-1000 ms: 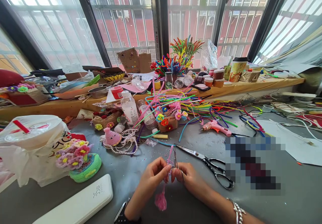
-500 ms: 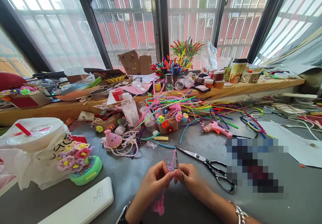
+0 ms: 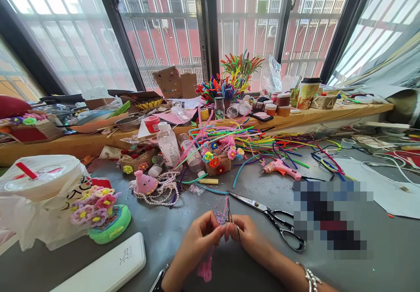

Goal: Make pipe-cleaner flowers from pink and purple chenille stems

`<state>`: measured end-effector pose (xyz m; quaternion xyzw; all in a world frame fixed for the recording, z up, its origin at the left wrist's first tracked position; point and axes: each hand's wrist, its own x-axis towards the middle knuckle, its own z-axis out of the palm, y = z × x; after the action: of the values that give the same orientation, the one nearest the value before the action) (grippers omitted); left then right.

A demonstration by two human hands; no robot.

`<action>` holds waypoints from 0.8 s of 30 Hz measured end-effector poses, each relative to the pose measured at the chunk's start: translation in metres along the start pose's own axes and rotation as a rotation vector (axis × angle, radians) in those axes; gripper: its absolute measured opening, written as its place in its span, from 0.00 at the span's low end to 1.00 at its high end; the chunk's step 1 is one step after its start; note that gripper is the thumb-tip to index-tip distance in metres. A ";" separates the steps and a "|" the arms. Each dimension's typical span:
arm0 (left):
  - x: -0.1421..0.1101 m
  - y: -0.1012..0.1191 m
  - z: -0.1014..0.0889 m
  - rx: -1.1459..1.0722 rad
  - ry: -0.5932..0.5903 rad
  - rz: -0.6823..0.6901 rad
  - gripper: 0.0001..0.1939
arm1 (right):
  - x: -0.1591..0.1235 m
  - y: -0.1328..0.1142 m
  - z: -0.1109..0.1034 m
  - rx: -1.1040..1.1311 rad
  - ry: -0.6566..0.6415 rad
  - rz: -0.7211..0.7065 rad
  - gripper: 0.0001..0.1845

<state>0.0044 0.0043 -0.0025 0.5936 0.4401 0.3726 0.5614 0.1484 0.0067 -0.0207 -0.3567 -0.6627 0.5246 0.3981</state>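
In the head view, the left hand (image 3: 202, 235) and the right hand (image 3: 246, 236) meet at the lower centre of the frame, above a grey table (image 3: 164, 224). The left fingers are pinched together on a thin pink fuzzy stem (image 3: 225, 206), which points up between the 2 hands. The right fingers are closed around the handle of a small pair of metal scissors (image 3: 229, 215), its blades upright just beside the stem; whether the blades are parted is too small to tell. A pink fuzzy bundle (image 3: 205, 269) shows below the left hand, partly hidden by it.

Right of centre lie large black-handled scissors (image 3: 257, 205), with a pink glue gun (image 3: 278, 168) above them. A heap of multicoloured fuzzy stems (image 3: 259, 141) spreads across the middle. Left of centre, a pink cone-shaped figure (image 3: 143, 182) sits beside a white bead string (image 3: 164, 202). At lower left are a white rectangular power bank (image 3: 105, 265) and, above it, a green round base (image 3: 110, 231) bearing pink, purple and yellow fuzzy flowers (image 3: 95, 206). A pixelated patch covers something at right.
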 end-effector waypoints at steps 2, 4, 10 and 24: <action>0.000 -0.001 0.002 0.016 -0.017 -0.009 0.16 | 0.001 0.003 0.000 0.000 0.023 -0.008 0.32; 0.000 -0.001 0.002 0.030 0.001 -0.021 0.16 | 0.003 0.006 -0.001 -0.023 0.058 0.007 0.31; 0.002 0.001 0.000 0.020 0.065 -0.005 0.18 | 0.001 0.003 -0.001 -0.008 0.030 0.014 0.32; 0.000 0.008 0.001 -0.041 0.036 0.041 0.15 | -0.002 -0.009 -0.002 0.048 -0.085 -0.082 0.32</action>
<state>0.0064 0.0043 0.0050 0.5841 0.4300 0.4035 0.5577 0.1506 0.0042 -0.0120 -0.2971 -0.6803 0.5382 0.3990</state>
